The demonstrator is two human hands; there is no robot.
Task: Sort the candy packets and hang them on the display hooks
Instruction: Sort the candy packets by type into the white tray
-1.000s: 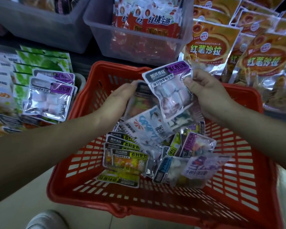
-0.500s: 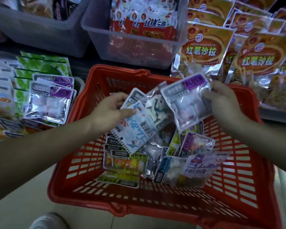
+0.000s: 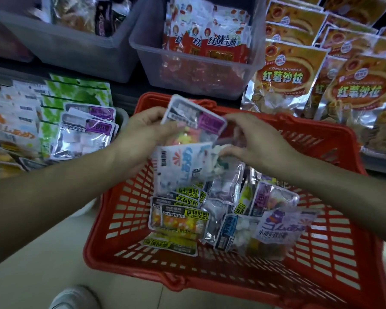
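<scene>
A red plastic basket (image 3: 334,275) on the floor holds several loose candy packets (image 3: 183,217). My left hand (image 3: 143,134) grips a small stack above the basket: a clear packet with a purple label (image 3: 196,117) on top, a white and blue packet (image 3: 181,166) below it. My right hand (image 3: 254,141) is beside the stack, its fingers pinching a clear packet (image 3: 223,170) that hangs under it. Two matching purple-label packets (image 3: 87,132) lie on the shelf pile at left.
Two clear bins (image 3: 187,70) with red snack packs stand behind the basket. Orange snack bags (image 3: 283,81) fill the right. Green and white packets (image 3: 76,94) lie at left. A grey shoe (image 3: 74,297) shows at the bottom edge.
The purple-label packet went from my right hand to the stack in my left hand. My right hand came down and left onto a clear packet under the stack.
</scene>
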